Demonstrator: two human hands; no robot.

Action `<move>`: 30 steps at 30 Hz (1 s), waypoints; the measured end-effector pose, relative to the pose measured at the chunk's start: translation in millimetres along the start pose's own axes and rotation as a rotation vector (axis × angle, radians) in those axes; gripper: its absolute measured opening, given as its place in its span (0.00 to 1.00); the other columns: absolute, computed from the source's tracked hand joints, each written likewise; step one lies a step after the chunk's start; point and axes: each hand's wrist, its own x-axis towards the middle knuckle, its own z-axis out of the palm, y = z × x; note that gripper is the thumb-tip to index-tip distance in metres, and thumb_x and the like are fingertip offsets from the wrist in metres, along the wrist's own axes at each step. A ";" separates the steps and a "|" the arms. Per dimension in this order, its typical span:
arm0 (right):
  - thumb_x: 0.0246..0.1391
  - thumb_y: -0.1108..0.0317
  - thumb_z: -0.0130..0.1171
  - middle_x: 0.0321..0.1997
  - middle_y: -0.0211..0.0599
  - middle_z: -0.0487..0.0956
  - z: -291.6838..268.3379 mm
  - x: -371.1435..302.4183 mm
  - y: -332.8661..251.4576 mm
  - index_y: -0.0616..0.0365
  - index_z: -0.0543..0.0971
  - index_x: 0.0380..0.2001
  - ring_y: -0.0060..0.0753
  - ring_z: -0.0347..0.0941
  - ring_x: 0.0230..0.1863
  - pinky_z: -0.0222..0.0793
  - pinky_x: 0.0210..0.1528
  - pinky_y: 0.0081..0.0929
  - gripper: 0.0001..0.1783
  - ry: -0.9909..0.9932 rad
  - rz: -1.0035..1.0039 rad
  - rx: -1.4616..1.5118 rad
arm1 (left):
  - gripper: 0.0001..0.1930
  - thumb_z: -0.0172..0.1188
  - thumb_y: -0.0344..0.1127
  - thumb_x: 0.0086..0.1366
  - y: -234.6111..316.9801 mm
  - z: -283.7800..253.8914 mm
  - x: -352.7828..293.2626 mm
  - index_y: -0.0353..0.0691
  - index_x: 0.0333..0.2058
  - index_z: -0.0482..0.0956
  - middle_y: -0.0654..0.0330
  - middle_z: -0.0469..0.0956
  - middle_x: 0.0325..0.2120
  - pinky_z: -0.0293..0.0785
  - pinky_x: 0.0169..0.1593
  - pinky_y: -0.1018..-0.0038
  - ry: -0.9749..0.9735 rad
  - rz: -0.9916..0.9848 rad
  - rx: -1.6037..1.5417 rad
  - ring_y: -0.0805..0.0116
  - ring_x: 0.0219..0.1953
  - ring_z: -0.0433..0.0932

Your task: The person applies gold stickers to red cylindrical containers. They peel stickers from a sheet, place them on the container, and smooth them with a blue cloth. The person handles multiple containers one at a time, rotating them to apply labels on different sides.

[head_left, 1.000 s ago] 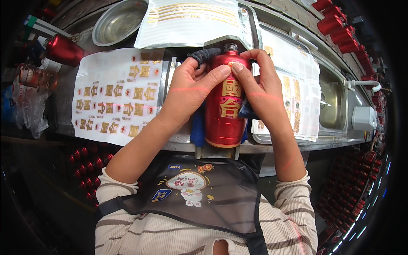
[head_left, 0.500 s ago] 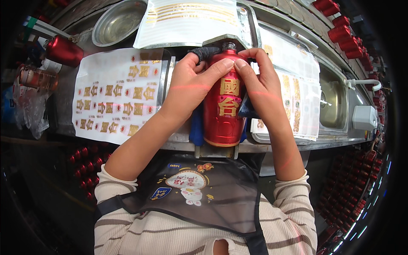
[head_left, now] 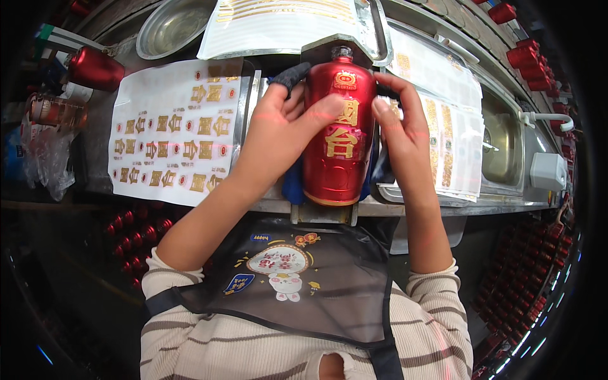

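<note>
A glossy red bottle (head_left: pixel 335 180) lies tilted back in front of me, neck away from me, with large gold character decals and a small gold-and-red emblem near its shoulder. My left hand (head_left: pixel 278 123) grips its left side. The thumb presses on the upper gold character (head_left: pixel 350 114), and a black finger cover (head_left: pixel 291 77) is on one finger. Close along the right side is my right hand (head_left: pixel 408 136), thumb and forefinger apart, the forefinger's tip by the bottle's shoulder. Blue cloth (head_left: pixel 293 185) shows beneath the bottle, on a metal rest (head_left: pixel 323 215).
On the left lies a white sheet of gold decals (head_left: pixel 174 174); more decal sheets (head_left: pixel 465 164) lie at right, another (head_left: pixel 285 41) behind. A metal bowl (head_left: pixel 171 31), another red bottle (head_left: pixel 95 69) and a sink (head_left: pixel 503 152) with a tap (head_left: pixel 544 121) surround the work.
My right hand has drawn away rightward from the upper front of the bottle. My left thumb has come down onto the upper character. The small emblem now shows uncovered.
</note>
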 end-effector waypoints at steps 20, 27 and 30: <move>0.58 0.67 0.65 0.55 0.46 0.73 2.9 -25.8 10.8 0.62 0.56 0.69 0.14 0.74 0.28 0.68 0.26 0.12 0.41 -0.078 0.007 0.069 | 0.37 0.67 0.36 0.66 -19.7 -18.1 -24.3 0.28 0.67 0.57 0.46 0.66 0.64 0.63 0.68 0.68 -0.136 0.018 -0.046 0.64 0.65 0.67; 0.56 0.69 0.66 0.59 0.47 0.70 2.1 -24.9 6.5 0.63 0.56 0.69 0.16 0.77 0.31 0.70 0.28 0.12 0.42 -0.097 0.049 0.152 | 0.37 0.67 0.36 0.66 -20.6 -19.5 -28.3 0.27 0.66 0.58 0.48 0.68 0.63 0.64 0.67 0.68 -0.119 0.016 0.020 0.64 0.63 0.69; 0.56 0.69 0.66 0.59 0.49 0.69 5.7 -26.5 5.1 0.64 0.56 0.68 0.22 0.79 0.36 0.74 0.31 0.14 0.42 -0.095 0.036 0.123 | 0.37 0.68 0.36 0.64 -23.1 -16.7 -29.5 0.26 0.65 0.59 0.48 0.69 0.62 0.64 0.66 0.69 -0.137 0.088 0.106 0.65 0.62 0.70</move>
